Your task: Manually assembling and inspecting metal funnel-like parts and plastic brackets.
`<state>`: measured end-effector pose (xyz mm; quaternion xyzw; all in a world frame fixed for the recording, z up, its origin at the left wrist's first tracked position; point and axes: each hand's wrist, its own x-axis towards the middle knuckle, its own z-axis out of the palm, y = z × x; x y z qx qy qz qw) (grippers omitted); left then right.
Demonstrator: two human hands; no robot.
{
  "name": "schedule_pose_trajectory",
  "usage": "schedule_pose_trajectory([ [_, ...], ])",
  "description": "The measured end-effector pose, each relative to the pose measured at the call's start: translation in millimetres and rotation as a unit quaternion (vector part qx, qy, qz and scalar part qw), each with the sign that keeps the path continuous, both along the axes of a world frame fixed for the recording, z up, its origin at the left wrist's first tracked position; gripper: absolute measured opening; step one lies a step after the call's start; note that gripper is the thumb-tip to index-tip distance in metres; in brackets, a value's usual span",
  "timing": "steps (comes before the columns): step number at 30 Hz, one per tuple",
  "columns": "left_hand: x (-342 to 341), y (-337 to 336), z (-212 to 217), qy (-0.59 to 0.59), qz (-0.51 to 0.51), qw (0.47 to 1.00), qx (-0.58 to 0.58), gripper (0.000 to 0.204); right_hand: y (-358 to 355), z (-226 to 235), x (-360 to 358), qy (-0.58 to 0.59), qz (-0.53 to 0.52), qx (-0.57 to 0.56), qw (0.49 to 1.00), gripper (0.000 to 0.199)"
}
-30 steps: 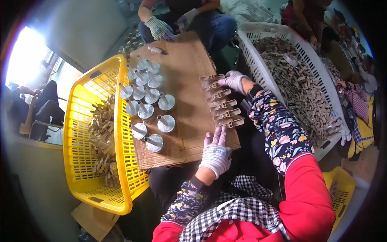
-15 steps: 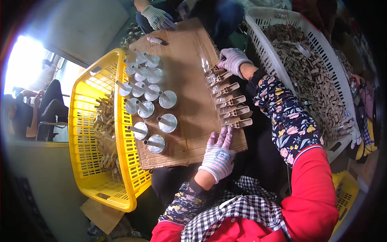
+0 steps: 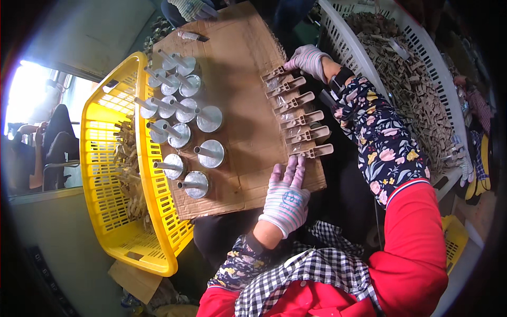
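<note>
Along the right edge of a cardboard sheet (image 3: 237, 132) lies a slanted row of several beige-brown plastic pieces (image 3: 300, 118), each with a rounded handle end and clear film about its middle. My right hand (image 3: 309, 59), in a striped glove, has its fingers closed at the handle end of the farthest plastic piece (image 3: 273, 74), hiding that end. My left hand (image 3: 285, 203), gloved too, rests on the cardboard with fingers stretched out, fingertips beside the nearest plastic piece (image 3: 312, 151). Several grey metal discs with upright stems (image 3: 210, 154) stand on the left half.
A yellow basket (image 3: 150, 174) with brown pieces stands at the left. At the right is a white crate (image 3: 364, 63) full of similar pieces. A small cutter-like tool (image 3: 193, 36) lies at the far edge, near another person's gloved hand (image 3: 191, 9).
The view has shifted, so the cardboard and its contents sit a little higher and further left. My right hand stays at the farthest piece, and my left hand stays beside the nearest.
</note>
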<state>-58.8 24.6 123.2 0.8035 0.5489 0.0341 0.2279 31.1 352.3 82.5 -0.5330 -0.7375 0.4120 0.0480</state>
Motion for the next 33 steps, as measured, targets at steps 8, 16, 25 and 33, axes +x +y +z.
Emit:
schedule_pose_trajectory([
  [8,-1,-15,-1,-0.017,0.007,1.000,0.018,0.018,-30,7,1,-0.100,-0.026,0.149,0.983,0.055],
  [16,-8,-39,-11,0.006,0.012,0.999,0.043,0.020,-89,9,28,0.061,-0.085,-0.057,0.993,0.068],
  [25,-6,-46,-4,0.024,0.002,0.999,0.033,0.026,-108,0,15,-0.027,-0.052,0.108,0.992,0.046],
  [33,-8,-38,-12,0.049,0.007,0.999,0.010,0.025,-138,27,2,-0.143,0.004,0.241,0.960,0.038],
])
